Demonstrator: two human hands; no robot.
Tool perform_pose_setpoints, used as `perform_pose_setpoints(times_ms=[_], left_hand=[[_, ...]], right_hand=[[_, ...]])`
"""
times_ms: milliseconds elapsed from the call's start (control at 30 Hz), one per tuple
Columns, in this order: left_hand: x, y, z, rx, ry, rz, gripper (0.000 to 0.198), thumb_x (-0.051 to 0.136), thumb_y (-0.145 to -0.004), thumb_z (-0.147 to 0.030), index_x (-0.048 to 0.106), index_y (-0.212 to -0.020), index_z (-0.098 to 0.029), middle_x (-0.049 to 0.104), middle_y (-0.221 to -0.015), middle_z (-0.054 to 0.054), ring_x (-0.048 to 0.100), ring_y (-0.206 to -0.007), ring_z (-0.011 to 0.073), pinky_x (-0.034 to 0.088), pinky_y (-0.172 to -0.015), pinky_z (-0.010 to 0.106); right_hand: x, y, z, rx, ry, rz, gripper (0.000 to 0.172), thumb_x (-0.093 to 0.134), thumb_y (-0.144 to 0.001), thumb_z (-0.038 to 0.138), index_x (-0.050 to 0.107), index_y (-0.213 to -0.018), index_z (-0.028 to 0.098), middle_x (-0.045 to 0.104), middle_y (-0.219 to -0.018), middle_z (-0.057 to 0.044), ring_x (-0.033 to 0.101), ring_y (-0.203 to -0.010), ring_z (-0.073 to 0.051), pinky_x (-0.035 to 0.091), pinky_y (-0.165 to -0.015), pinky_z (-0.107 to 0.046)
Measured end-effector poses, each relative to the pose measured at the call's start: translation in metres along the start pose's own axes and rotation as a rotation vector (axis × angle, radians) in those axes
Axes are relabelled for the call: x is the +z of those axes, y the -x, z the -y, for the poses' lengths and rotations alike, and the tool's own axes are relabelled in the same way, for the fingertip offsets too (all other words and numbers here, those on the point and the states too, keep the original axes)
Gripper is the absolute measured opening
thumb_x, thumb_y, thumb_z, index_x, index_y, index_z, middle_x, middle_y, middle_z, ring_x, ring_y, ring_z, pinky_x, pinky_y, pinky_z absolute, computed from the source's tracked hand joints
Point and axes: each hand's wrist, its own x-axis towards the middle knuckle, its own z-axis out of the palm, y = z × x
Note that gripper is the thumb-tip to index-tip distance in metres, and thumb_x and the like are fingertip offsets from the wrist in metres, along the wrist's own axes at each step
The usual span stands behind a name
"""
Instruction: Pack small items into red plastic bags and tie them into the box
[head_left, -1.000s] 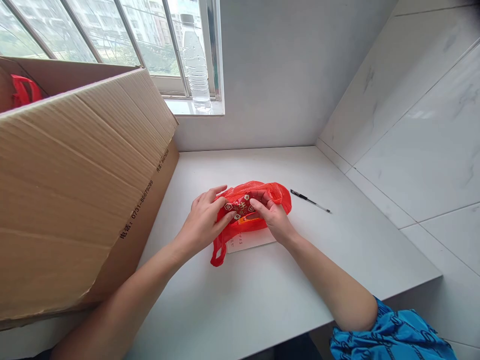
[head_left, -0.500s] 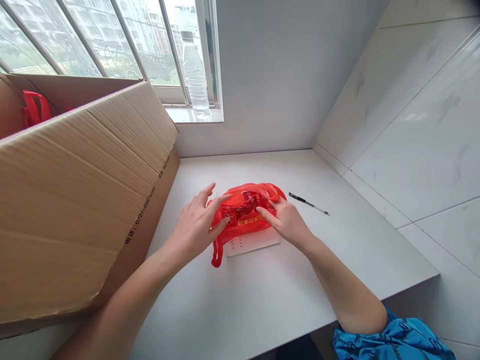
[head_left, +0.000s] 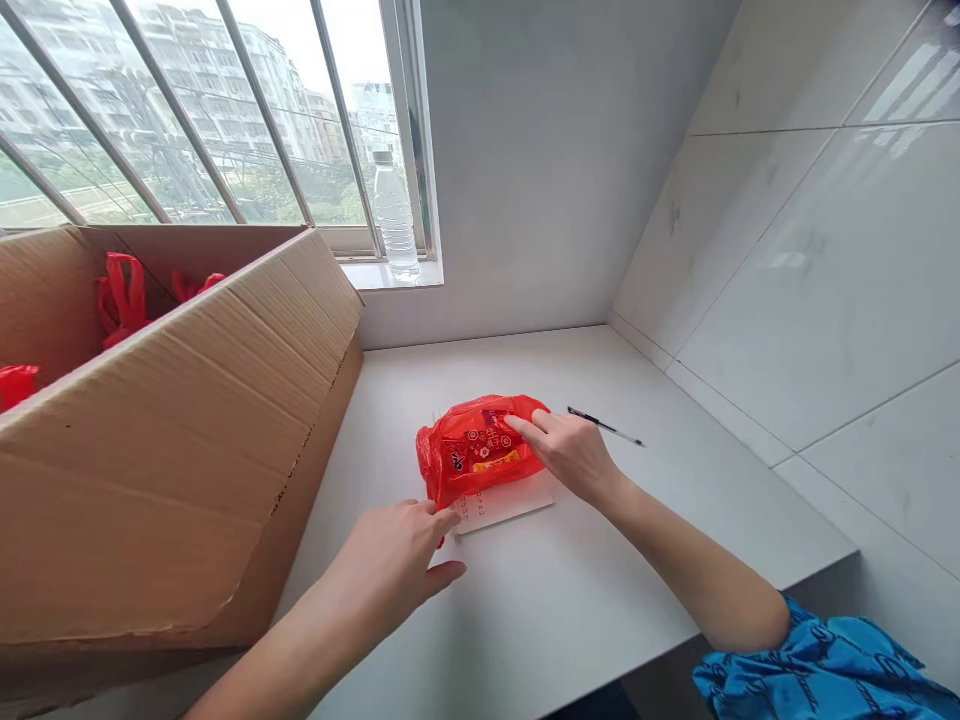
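Note:
A red plastic bag [head_left: 472,450] lies folded into a bundle on a white sheet of paper [head_left: 504,508], with a red printed packet [head_left: 487,447] showing through it. My right hand [head_left: 562,455] rests on the bag's upper right, fingers laid across it. My left hand [head_left: 390,548] sits at the bag's lower left corner, its fingertips at the edge of the bag, holding nothing I can see. The bag's handle is mostly hidden.
A black pen [head_left: 606,426] lies on the white counter [head_left: 570,600] to the right of the bag. A large cardboard box [head_left: 150,470] with red bags [head_left: 124,298] inside stands at the left. A plastic water bottle [head_left: 394,220] stands on the windowsill. Tiled walls meet the counter behind and right.
My left hand has come off the top of the bag and dropped to its lower left corner. The bag is folded more compactly, its loose handle mostly tucked away. The view has tilted upward.

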Motion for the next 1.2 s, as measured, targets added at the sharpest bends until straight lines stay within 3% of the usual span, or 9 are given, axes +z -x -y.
perform_pose_setpoints(times_ms=[100,200,333,467,667,900,967,1067,1200], left_hand=[[-0.002,0.002,0.011,0.011,0.002,-0.121,0.008,0.056,-0.083,-0.027,0.063,-0.086,-0.025,0.069,-0.082,0.002,0.066,-0.069,0.0211,0.035,-0.049,0.025],[-0.020,0.010,0.022,-0.030,0.035,-0.354,0.015,0.046,-0.090,-0.031,0.060,-0.086,-0.026,0.066,-0.084,0.000,0.062,-0.060,0.0158,0.035,-0.046,0.024],[-0.052,0.013,0.027,-0.120,0.128,-0.681,0.020,0.049,-0.092,-0.037,0.062,-0.106,-0.030,0.064,-0.095,0.000,0.063,-0.065,0.0126,0.048,-0.054,0.023],[-0.069,0.005,0.024,-0.100,0.253,-0.955,0.032,0.060,-0.089,-0.038,0.061,-0.120,-0.032,0.063,-0.096,0.000,0.063,-0.078,0.0138,0.054,-0.060,0.021],[-0.063,-0.009,0.014,-0.081,0.423,-0.916,0.035,0.065,-0.088,-0.040,0.063,-0.122,-0.032,0.063,-0.086,-0.001,0.062,-0.072,0.0120,0.055,-0.062,0.021],[-0.070,-0.017,0.012,-0.011,0.513,-0.916,0.025,0.070,-0.085,-0.040,0.071,-0.109,-0.031,0.067,-0.084,-0.001,0.062,-0.071,0.0127,0.054,-0.061,0.023],[-0.076,-0.019,0.009,0.003,0.523,-0.998,0.019,0.071,-0.084,-0.037,0.073,-0.102,-0.031,0.068,-0.083,-0.001,0.061,-0.072,0.0127,0.053,-0.059,0.023],[-0.082,-0.019,0.005,0.011,0.590,-1.206,0.013,0.073,-0.083,-0.030,0.075,-0.095,-0.027,0.068,-0.082,-0.001,0.059,-0.071,0.0110,0.049,-0.055,0.022],[-0.087,-0.015,0.007,0.016,0.786,-1.431,0.018,0.077,-0.079,-0.022,0.074,-0.097,-0.023,0.069,-0.088,0.000,0.063,-0.072,0.0109,0.051,-0.051,0.022]], right_hand=[[-0.017,-0.015,-0.011,0.014,-0.105,0.017,0.021,0.049,-0.091,0.014,0.067,-0.084,0.023,0.059,-0.072,-0.001,0.048,-0.058,-0.013,0.028,-0.052,-0.028],[-0.051,-0.029,-0.019,0.097,-0.425,-0.026,0.007,0.058,-0.087,0.024,0.064,-0.089,0.025,0.062,-0.093,-0.003,0.058,-0.079,-0.017,0.037,-0.055,-0.026],[-0.085,-0.047,-0.028,0.140,-0.812,-0.063,0.005,0.061,-0.086,0.030,0.061,-0.086,0.025,0.059,-0.122,-0.006,0.057,-0.110,-0.024,0.049,-0.078,-0.033],[-0.089,-0.055,-0.041,0.150,-1.214,0.055,0.018,0.063,-0.087,0.040,0.058,-0.082,0.024,0.065,-0.120,-0.006,0.063,-0.106,-0.025,0.049,-0.090,-0.042],[-0.097,-0.047,-0.061,0.126,-1.339,0.395,0.027,0.075,-0.077,0.045,0.059,-0.078,0.024,0.070,-0.115,-0.010,0.065,-0.105,-0.029,0.053,-0.084,-0.046],[-0.102,-0.044,-0.059,-0.009,-1.302,0.439,0.031,0.075,-0.076,0.048,0.055,-0.070,0.026,0.075,-0.098,-0.006,0.065,-0.109,-0.030,0.042,-0.104,-0.056],[-0.094,-0.046,-0.055,-0.002,-1.327,0.375,0.038,0.075,-0.074,0.056,0.052,-0.066,0.026,0.075,-0.086,-0.005,0.068,-0.102,-0.030,0.041,-0.105,-0.058],[-0.080,-0.051,-0.046,0.131,-1.351,0.108,0.047,0.069,-0.073,0.068,0.048,-0.064,0.027,0.066,-0.068,0.000,0.068,-0.086,-0.027,0.047,-0.098,-0.057],[-0.070,-0.063,-0.032,0.312,-1.319,-0.297,0.046,0.042,-0.086,0.076,0.057,-0.086,0.033,0.062,-0.080,0.000,0.065,-0.093,-0.023,0.050,-0.097,-0.051]])
